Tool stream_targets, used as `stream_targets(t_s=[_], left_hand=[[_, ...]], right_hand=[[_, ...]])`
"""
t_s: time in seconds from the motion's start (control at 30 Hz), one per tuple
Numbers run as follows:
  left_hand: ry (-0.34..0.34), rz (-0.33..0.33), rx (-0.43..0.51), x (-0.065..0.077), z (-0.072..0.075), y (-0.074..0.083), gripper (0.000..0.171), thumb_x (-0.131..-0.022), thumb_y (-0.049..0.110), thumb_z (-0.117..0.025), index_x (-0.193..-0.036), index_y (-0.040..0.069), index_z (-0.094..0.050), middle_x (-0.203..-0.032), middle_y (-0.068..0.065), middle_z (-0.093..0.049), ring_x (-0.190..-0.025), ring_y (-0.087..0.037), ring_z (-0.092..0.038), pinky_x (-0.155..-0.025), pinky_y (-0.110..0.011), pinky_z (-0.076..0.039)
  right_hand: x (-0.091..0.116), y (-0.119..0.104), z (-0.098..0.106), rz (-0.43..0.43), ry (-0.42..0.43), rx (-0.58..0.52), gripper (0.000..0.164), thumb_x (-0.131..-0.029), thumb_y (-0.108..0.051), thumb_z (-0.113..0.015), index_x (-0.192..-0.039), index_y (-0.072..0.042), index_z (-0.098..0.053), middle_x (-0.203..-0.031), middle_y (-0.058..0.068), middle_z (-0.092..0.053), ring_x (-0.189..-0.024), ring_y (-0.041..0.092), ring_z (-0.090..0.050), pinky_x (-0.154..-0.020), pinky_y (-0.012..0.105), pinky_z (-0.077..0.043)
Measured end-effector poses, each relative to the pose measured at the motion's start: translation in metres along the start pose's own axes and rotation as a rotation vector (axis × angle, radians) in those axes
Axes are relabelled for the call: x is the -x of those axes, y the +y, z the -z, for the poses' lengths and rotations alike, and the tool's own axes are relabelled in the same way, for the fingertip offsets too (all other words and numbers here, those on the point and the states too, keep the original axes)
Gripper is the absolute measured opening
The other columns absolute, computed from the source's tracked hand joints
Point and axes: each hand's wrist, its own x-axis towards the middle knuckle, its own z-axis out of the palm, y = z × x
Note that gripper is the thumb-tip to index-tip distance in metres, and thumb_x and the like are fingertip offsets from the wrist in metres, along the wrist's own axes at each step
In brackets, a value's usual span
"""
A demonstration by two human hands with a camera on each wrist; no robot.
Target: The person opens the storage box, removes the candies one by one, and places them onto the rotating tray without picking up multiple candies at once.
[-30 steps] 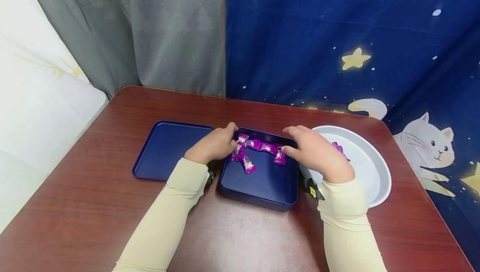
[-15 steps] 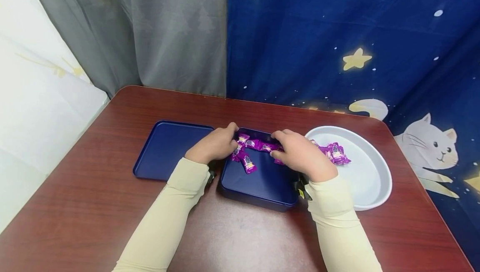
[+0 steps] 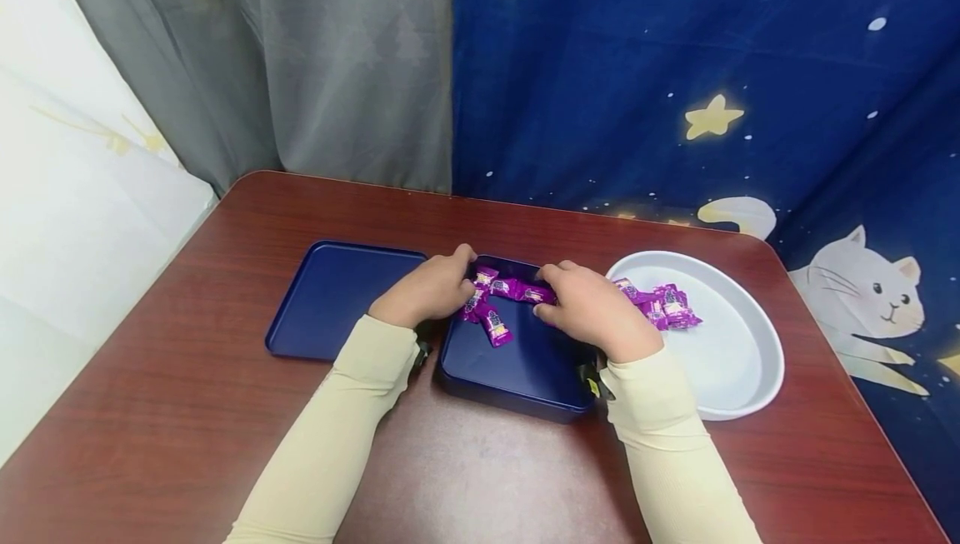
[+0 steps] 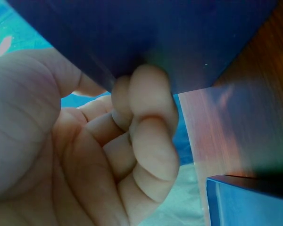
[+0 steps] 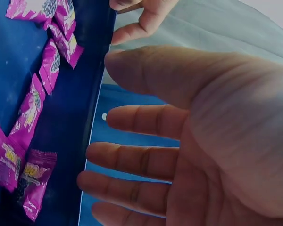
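Observation:
A dark blue rectangular box [image 3: 517, 369] lies on the table with several purple-wrapped candies [image 3: 496, 326] inside, lined up along its left and back sides. My left hand [image 3: 426, 292] grips the box at the back left corner, its thumb over the rim; the left wrist view shows the curled fingers [image 4: 153, 141] against the outer wall. Over the right back part of the box is my right hand [image 3: 596, 311], holding nothing. In the right wrist view its fingers [image 5: 132, 157] are extended across the rim, near two candies [image 5: 34, 181] at the end of the row.
To the right stands a white oval tray [image 3: 738, 369] holding a pile of the same purple candies [image 3: 671, 308], partly behind the right hand. A flat blue lid [image 3: 337, 302] lies left of the box. Curtains [image 3: 360, 69] hang behind the table's back edge.
My right hand has moved left from beside the tray to above the box's back right, uncovering more of the candies in the tray. The left hand stays at the box corner.

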Motion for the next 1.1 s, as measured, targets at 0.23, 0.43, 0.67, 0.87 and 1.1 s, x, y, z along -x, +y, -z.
stream_targets(t_s=[0.23,0.43,0.67,0.87,1.1], left_hand=[[-0.001,0.004,-0.004,-0.001,0.0,-0.001,0.044,-0.092,0.02,-0.05,-0.132,0.009,-0.037,-0.107,-0.013,-0.061,-0.083,-0.021,-0.056,-0.083,-0.041,-0.05],[-0.003,0.005,-0.003,-0.001,0.0,0.0,0.044,-0.092,0.019,-0.05,-0.133,0.009,-0.037,-0.105,-0.012,-0.062,-0.083,-0.02,-0.056,-0.084,-0.041,-0.05],[0.001,-0.014,-0.003,-0.001,0.0,-0.001,0.043,-0.091,0.019,-0.049,-0.132,0.008,-0.038,-0.097,-0.011,-0.062,-0.08,-0.02,-0.056,-0.081,-0.04,-0.05],[0.006,-0.031,-0.006,-0.002,0.0,-0.003,0.041,-0.092,0.018,-0.048,-0.131,0.008,-0.038,-0.089,-0.01,-0.061,-0.078,-0.021,-0.056,-0.078,-0.039,-0.048],[0.006,-0.026,-0.007,-0.002,-0.001,-0.003,0.042,-0.091,0.019,-0.048,-0.131,0.008,-0.038,-0.09,-0.01,-0.061,-0.078,-0.021,-0.056,-0.078,-0.039,-0.048]], right_hand=[[-0.004,-0.006,-0.006,0.023,-0.025,0.022,0.051,-0.082,-0.032,-0.068,-0.124,-0.005,-0.057,-0.113,0.016,-0.06,-0.102,0.029,-0.056,-0.093,0.048,-0.046],[-0.007,-0.006,-0.012,-0.016,-0.072,0.041,0.054,-0.082,-0.032,-0.068,-0.127,-0.005,-0.055,-0.117,0.017,-0.059,-0.104,0.032,-0.055,-0.095,0.049,-0.044],[-0.009,-0.003,-0.016,-0.081,-0.1,0.051,0.058,-0.082,-0.031,-0.068,-0.13,-0.002,-0.052,-0.121,0.021,-0.056,-0.108,0.036,-0.052,-0.097,0.051,-0.042],[-0.011,0.0,-0.02,-0.119,-0.113,0.037,0.06,-0.083,-0.03,-0.068,-0.132,-0.001,-0.05,-0.123,0.023,-0.057,-0.111,0.038,-0.051,-0.098,0.053,-0.041],[-0.012,0.003,-0.024,-0.093,-0.135,0.043,0.059,-0.082,-0.028,-0.068,-0.13,0.001,-0.051,-0.118,0.022,-0.059,-0.108,0.036,-0.053,-0.097,0.05,-0.042]])
